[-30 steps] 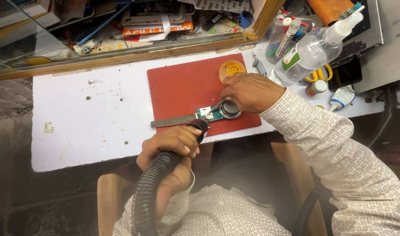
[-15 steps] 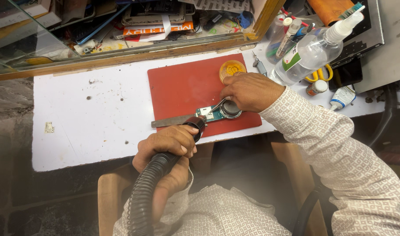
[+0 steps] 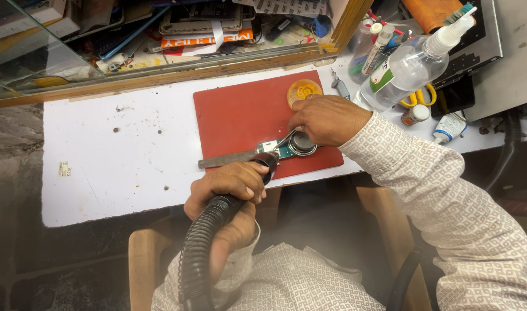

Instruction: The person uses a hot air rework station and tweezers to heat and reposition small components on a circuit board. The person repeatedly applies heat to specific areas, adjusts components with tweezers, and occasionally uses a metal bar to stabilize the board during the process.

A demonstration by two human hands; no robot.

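My left hand [image 3: 232,184] is clamped on the hose nozzle [image 3: 268,162] at the near edge of the red mat [image 3: 240,118], my right hand [image 3: 327,120] pinching tweezers [image 3: 282,141] over the small circuit board [image 3: 282,151] there — I'd judge a nozzle slip could knock the board loose.

The hose [image 3: 203,253] in the left hand [image 3: 229,187] is black ribbed plastic, faintly shiny. The mat [image 3: 240,115] is matt red, smooth like rubber. On it lies a dull grey metal strip [image 3: 226,159] beside a green circuit board [image 3: 283,151]. The surface [image 3: 119,155] is white, matt, pitted and stained, edged with worn wood. The spray bottle [image 3: 404,72] is clear glossy plastic. The sleeve [image 3: 425,178] is patterned woven cloth.
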